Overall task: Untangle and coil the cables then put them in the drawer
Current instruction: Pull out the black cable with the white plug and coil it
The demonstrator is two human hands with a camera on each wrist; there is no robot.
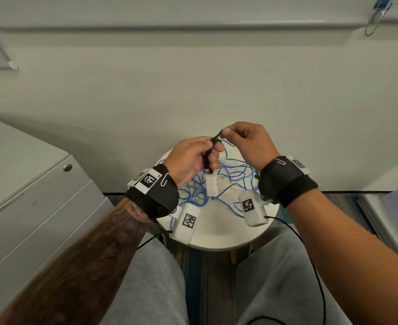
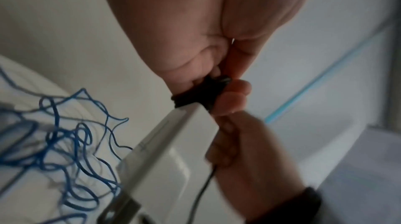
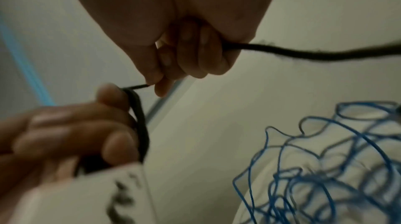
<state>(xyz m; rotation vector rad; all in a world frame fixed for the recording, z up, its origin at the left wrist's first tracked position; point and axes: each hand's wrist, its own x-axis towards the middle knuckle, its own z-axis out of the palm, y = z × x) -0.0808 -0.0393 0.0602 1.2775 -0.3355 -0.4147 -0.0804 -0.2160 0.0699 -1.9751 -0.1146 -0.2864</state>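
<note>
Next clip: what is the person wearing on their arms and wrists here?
Both forearms are bare, without sleeves; the left forearm carries dark tattoos. Each wrist has a wide black strap: left strap, right strap, each with a silver paper clip. White camera modules with black-and-white square markers hang below both wrists, left and right, trailing thin black cables. No gloves or rings visible.

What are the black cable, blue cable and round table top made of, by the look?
Black cable: matte, fuzzy-edged, probably braided fabric sheath over wire.
Blue cable: thin and smooth, holds kinks, likely plastic-insulated wire.
Round table top: white, even satin finish, painted wood or laminate; cannot tell which.
</note>
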